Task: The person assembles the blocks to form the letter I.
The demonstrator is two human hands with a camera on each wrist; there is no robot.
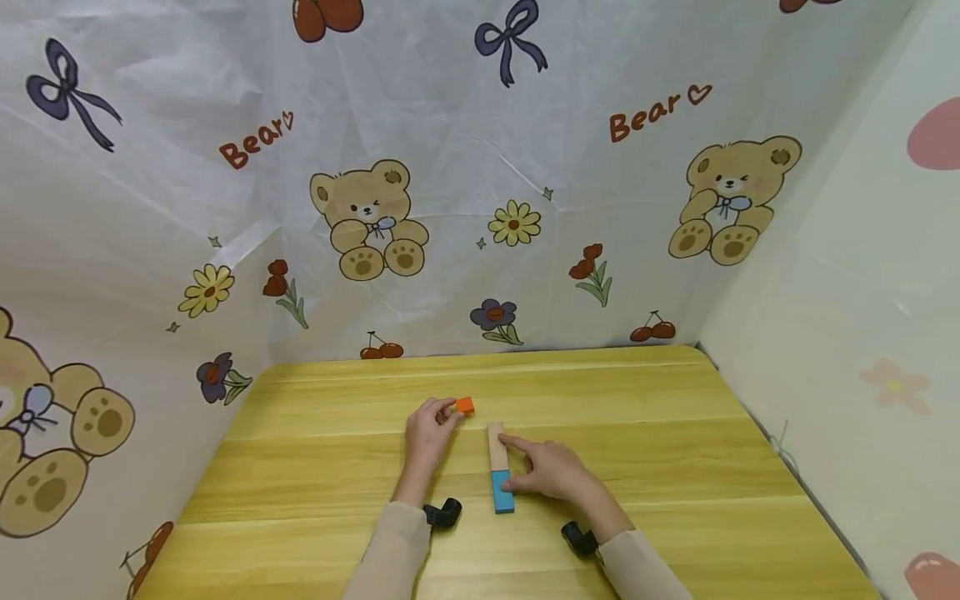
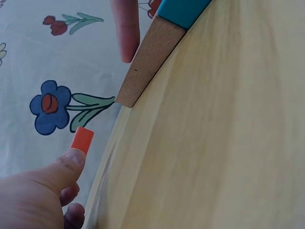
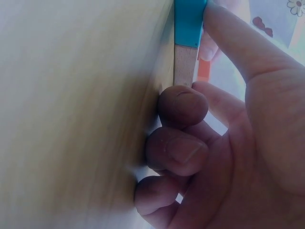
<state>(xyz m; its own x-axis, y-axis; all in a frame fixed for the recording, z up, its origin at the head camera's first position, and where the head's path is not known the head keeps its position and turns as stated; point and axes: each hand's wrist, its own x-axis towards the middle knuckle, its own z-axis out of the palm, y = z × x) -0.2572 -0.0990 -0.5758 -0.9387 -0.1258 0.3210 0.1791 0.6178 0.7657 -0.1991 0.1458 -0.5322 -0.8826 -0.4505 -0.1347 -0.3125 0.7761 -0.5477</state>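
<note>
Near the middle of the table, a plain wooden block (image 1: 498, 454) and a blue block (image 1: 502, 498) lie end to end in one line. My right hand (image 1: 558, 473) is along their right side, its index fingertip touching the wooden block and its thumb on the blue one. In the right wrist view its other fingers (image 3: 177, 151) are bent beside the tabletop. Farther back and to the left, my left hand (image 1: 430, 433) pinches a small orange block (image 1: 465, 406) at its near-left end. The left wrist view shows the thumb against this orange block (image 2: 82, 139); the index finger is hidden there.
The wood-grain table (image 1: 315, 467) reaches back to a white sheet (image 1: 450, 133) printed with bears and flowers. A pale wall (image 1: 855, 317) borders the table on the right. Black wrist cameras (image 1: 444, 513) sit on both wrists.
</note>
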